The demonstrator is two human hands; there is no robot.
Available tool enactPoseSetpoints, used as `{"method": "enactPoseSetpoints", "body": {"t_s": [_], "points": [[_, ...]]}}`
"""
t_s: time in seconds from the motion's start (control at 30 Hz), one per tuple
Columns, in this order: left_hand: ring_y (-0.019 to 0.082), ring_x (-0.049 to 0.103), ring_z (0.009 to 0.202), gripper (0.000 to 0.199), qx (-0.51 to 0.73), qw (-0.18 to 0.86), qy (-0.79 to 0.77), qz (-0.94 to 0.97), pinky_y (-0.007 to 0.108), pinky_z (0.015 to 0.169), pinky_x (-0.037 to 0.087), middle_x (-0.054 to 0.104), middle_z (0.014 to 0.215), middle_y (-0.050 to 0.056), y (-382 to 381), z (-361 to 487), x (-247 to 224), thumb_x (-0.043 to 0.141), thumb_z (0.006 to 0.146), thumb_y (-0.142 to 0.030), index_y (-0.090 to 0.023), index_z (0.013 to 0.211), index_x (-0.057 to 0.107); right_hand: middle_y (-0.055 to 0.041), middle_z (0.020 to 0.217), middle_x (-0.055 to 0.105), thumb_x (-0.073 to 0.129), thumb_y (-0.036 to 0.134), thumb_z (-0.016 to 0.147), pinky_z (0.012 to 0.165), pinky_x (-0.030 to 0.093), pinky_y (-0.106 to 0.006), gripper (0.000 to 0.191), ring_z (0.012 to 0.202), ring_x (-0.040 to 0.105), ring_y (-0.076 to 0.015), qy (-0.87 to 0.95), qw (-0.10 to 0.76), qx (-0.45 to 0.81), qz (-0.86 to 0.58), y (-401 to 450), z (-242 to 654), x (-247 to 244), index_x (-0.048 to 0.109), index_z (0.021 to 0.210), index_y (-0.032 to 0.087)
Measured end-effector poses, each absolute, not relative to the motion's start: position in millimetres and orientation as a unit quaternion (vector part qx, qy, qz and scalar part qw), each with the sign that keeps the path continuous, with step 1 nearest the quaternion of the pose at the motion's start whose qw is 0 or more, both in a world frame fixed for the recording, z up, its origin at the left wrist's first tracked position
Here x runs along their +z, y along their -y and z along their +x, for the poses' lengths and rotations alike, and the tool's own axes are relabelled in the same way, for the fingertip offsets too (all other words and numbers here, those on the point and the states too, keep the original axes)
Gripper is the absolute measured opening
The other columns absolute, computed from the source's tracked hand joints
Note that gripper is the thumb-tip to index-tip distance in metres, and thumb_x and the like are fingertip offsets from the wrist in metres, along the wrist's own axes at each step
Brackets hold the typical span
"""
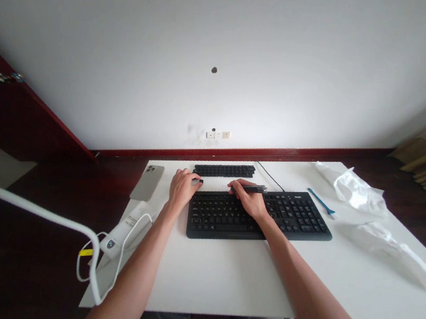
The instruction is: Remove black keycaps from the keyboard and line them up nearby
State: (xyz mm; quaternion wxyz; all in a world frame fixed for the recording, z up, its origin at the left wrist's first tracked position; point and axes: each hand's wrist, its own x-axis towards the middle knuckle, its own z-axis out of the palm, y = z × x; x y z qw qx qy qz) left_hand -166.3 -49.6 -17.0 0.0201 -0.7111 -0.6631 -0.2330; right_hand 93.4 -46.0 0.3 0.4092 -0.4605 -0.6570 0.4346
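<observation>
A black keyboard (234, 233) lies on the white table (218, 283). At its upper left corner, my left hand (183, 186) pinches a small dark-tipped piece (197, 181). My right hand (248, 197) is closed around a black pen-like tool (254, 188), over the keyboard's top edge. Behind both hands lies a strip of black keycaps (224, 170). What lies under my right fingers is too small to tell.
A phone (147, 183) and a white power strip (126, 229) with a cable lie at the left. To the right are a blue tool (321, 201) and crumpled plastic bags (358, 191). A white tube crosses the lower left.
</observation>
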Motion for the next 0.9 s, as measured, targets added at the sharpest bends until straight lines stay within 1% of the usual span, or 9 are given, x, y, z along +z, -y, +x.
{"method": "enactPoseSetpoints", "body": {"t_s": [0.27,0.43,0.6,0.8,0.9], "points": [[0.026,0.056,0.096,0.016,-0.233,0.025,0.66,-0.714,0.038,0.091,0.048,0.066,0.095,0.005,48.5,-161.5,-14.3,0.079,0.087,-0.028,-0.029,0.103,0.079,-0.0037,0.078,0.073,0.054,0.056,0.099,0.066,0.046,-0.032,0.042,0.066,0.057,-0.0178,0.655,0.406,0.436,-0.465,46.0,93.2,2.1,0.077,0.09,0.021],[0.026,0.056,0.096,0.008,-0.239,0.024,0.657,-0.715,0.038,0.091,0.048,0.065,0.095,0.006,48.4,-159.8,-15.6,0.075,0.09,-0.028,-0.03,0.096,0.08,-0.0044,0.08,0.073,0.053,0.057,0.099,0.067,0.046,-0.033,0.044,0.067,0.057,-0.0184,0.659,0.402,0.433,-0.465,46.3,93.1,2.2,0.077,0.091,0.021],[0.026,0.056,0.095,0.009,-0.247,0.03,0.666,-0.703,0.038,0.09,0.048,0.065,0.094,0.006,49.3,-158.9,-17.5,0.071,0.092,-0.026,-0.029,0.093,0.079,-0.0049,0.08,0.073,0.053,0.058,0.098,0.066,0.046,-0.033,0.045,0.068,0.057,-0.0193,0.657,0.404,0.435,-0.464,45.8,92.7,1.1,0.076,0.09,0.021],[0.026,0.056,0.098,0.007,-0.26,0.043,0.676,-0.689,0.037,0.089,0.048,0.065,0.096,0.005,49.7,-157.5,-20.2,0.073,0.091,-0.026,-0.03,0.096,0.077,-0.0047,0.079,0.073,0.053,0.057,0.099,0.065,0.046,-0.033,0.044,0.067,0.057,-0.019,0.658,0.402,0.432,-0.468,46.0,93.1,1.8,0.077,0.09,0.021],[0.026,0.057,0.098,0.011,-0.26,0.049,0.683,-0.68,0.036,0.088,0.048,0.065,0.097,0.004,48.8,-156.8,-21.8,0.074,0.09,-0.025,-0.029,0.1,0.075,-0.0047,0.079,0.073,0.053,0.058,0.099,0.065,0.045,-0.033,0.044,0.066,0.057,-0.0189,0.661,0.403,0.429,-0.466,46.1,93.1,1.8,0.077,0.091,0.021]]}}
